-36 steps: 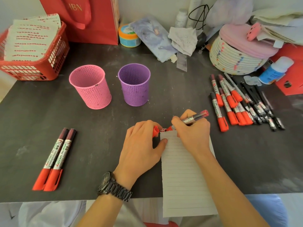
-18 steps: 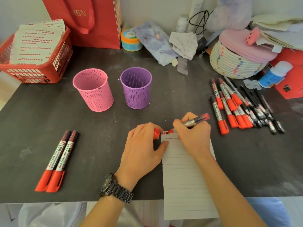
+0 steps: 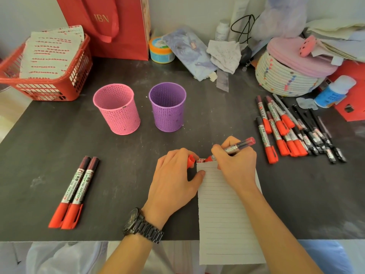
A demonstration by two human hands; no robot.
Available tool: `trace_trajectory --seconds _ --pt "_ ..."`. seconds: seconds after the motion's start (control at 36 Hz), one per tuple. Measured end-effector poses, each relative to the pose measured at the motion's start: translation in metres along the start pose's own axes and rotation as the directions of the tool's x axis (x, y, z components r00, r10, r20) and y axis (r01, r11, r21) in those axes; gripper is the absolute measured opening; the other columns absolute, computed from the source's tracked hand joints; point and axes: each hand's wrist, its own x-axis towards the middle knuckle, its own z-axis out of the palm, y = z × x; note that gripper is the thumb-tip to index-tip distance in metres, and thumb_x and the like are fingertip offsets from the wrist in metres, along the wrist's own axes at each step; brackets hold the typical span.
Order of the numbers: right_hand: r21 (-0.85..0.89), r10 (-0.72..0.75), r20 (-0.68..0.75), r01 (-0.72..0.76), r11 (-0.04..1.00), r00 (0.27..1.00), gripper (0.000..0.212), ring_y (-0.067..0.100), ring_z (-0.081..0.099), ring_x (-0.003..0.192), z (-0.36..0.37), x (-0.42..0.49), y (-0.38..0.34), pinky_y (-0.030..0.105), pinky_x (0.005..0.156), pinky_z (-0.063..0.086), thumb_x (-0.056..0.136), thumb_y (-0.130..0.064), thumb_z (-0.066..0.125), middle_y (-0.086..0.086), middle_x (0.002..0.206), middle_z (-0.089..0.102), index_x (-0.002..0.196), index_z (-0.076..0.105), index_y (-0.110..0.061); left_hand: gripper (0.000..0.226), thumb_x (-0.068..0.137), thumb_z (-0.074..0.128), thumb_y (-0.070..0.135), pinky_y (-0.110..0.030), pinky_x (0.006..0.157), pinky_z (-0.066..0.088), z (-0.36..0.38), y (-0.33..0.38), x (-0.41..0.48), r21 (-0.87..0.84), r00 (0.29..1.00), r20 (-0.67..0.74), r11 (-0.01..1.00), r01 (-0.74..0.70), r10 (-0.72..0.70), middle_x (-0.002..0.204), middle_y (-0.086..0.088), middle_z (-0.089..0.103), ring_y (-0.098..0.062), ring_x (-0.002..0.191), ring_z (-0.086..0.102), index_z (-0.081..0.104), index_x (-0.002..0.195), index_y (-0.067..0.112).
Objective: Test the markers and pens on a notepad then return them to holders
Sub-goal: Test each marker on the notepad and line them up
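My right hand (image 3: 236, 162) grips a red marker (image 3: 236, 147), its tip on the top edge of the lined notepad sheet (image 3: 225, 218), where red marks show. My left hand (image 3: 174, 178) holds the marker's red cap (image 3: 190, 161) in curled fingers, with its thumb pressing on the sheet's left edge. A pink mesh holder (image 3: 117, 111) and a purple mesh holder (image 3: 167, 108) stand behind my hands; no pens show inside. Two red markers (image 3: 76, 192) lie at the left. A pile of red markers and black pens (image 3: 292, 127) lies at the right.
A red basket (image 3: 49, 84) with marked sheets sits at the back left, a red bag (image 3: 110, 24) behind it. A woven basket with a pink lid (image 3: 288, 74), a blue-white bottle (image 3: 333, 91) and clutter line the back right. The dark table's front edge (image 3: 59, 239) is near me.
The marker tip has moved slightly right along the top of the sheet, leaving red marks. The left hand has stayed in place with the cap.
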Motion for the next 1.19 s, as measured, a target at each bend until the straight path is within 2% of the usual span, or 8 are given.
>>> trace_trajectory --seconds 0.28,0.42,0.56,0.72,0.83,0.92,1.03,1.19 --pt "0.033 -0.036 -0.012 0.037 0.999 0.999 0.027 0.008 0.055 0.047 0.000 -0.001 0.002 0.012 0.046 0.045 0.085 -0.010 0.069 0.002 0.055 0.060 0.060 0.058 -0.011 0.028 0.086 0.064 0.056 -0.020 0.095 0.024 -0.001 0.001 0.000 -0.002 1.000 0.007 1.000 0.006 -0.006 0.095 0.029 0.045 0.004 0.098 0.040 0.051 0.107 0.043" --pt "0.190 0.010 -0.036 -0.002 0.982 0.999 0.031 0.003 0.052 0.042 -0.006 0.002 0.003 0.013 0.048 0.043 0.082 -0.008 0.067 -0.005 0.044 0.054 0.056 0.053 -0.017 0.028 0.086 0.064 0.056 -0.020 0.096 0.025 -0.001 0.000 0.000 -0.002 1.000 0.009 1.000 0.004 -0.004 0.094 0.030 0.045 0.004 0.098 0.041 0.050 0.107 0.044" --pt "0.319 0.041 -0.044 -0.025 0.948 0.998 0.031 0.010 0.048 0.043 -0.009 0.003 0.001 0.019 0.047 0.044 0.088 -0.015 0.071 0.002 0.048 0.051 0.062 0.054 -0.014 0.028 0.085 0.065 0.056 -0.021 0.095 0.027 -0.003 0.001 0.000 0.000 1.000 0.009 1.000 -0.003 0.003 0.089 0.034 0.043 0.004 0.097 0.042 0.046 0.105 0.048" --pt "0.416 0.031 0.059 -0.053 0.908 0.998 0.024 0.010 0.053 0.048 -0.027 0.002 -0.013 0.018 0.046 0.042 0.090 -0.038 0.073 0.001 0.060 0.061 0.084 0.067 -0.016 0.029 0.085 0.064 0.059 -0.019 0.094 0.030 -0.004 0.002 -0.002 -0.014 0.999 0.039 1.000 0.017 -0.016 0.093 0.038 0.041 0.005 0.098 0.043 0.045 0.105 0.050" --pt "0.647 0.095 0.226 -0.222 0.730 0.969 0.021 0.019 0.055 0.052 -0.040 -0.008 -0.014 0.026 0.048 0.044 0.088 -0.036 0.070 0.012 0.077 0.068 0.094 0.075 -0.016 0.030 0.084 0.062 0.061 -0.017 0.092 0.031 -0.005 0.003 -0.004 -0.019 0.999 0.042 0.999 0.026 -0.025 0.094 0.040 0.039 0.006 0.099 0.040 0.042 0.105 0.053" --pt "0.670 0.110 0.283 -0.279 0.688 0.953 0.027 0.021 0.058 0.052 -0.044 -0.019 -0.009 0.027 0.048 0.047 0.087 -0.031 0.060 0.017 0.082 0.070 0.096 0.077 -0.012 0.030 0.084 0.062 0.061 -0.015 0.089 0.032 -0.006 0.004 -0.004 -0.023 0.998 0.049 0.999 0.039 -0.038 0.094 0.040 0.039 0.006 0.096 0.041 0.042 0.104 0.053" --pt "0.704 0.101 0.222 -0.231 0.671 0.970 0.015 0.023 0.055 0.048 -0.046 -0.027 -0.002 0.028 0.044 0.045 0.084 -0.023 0.059 0.021 0.074 0.068 0.080 0.072 -0.019 0.022 0.085 0.057 0.063 -0.010 0.077 0.034 -0.008 0.005 -0.006 -0.047 0.999 0.026 0.998 0.044 -0.043 0.092 0.035 0.045 0.013 0.100 0.043 0.045 0.100 0.051" --pt "0.682 0.058 0.188 -0.173 0.710 0.981 0.012 0.021 0.054 0.045 -0.041 -0.028 0.004 0.025 0.043 0.042 0.084 -0.026 0.065 0.020 0.067 0.067 0.075 0.068 -0.018 0.034 0.082 0.034 0.074 -0.024 0.063 0.043 -0.011 0.003 -0.011 -0.301 0.989 -0.046 0.946 0.118 -0.139 0.074 0.011 0.053 -0.008 0.072 0.052 0.043 0.083 0.041"
